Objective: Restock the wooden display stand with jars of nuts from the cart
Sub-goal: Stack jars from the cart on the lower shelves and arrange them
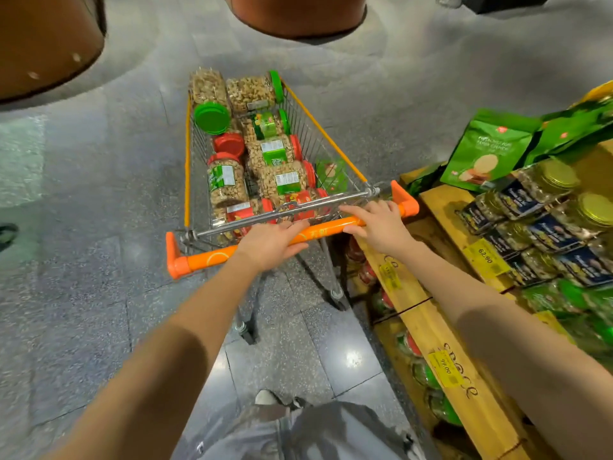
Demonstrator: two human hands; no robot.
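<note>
With left hand (275,242) and right hand (378,225) lying flat, fingers straight, on the orange handle (212,258), ease the cart (187,144) to a stop: jars of nuts (282,154) at 12 o'clock, wooden display stand (431,320) close at 3 o'clock, within reach.

jars (265,154) in cart (331,141), display stand (441,330) right

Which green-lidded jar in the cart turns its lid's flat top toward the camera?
The far-left jar in the cart: its round lid top faces us. The other two jars' green lids point right, edge-on.
</note>
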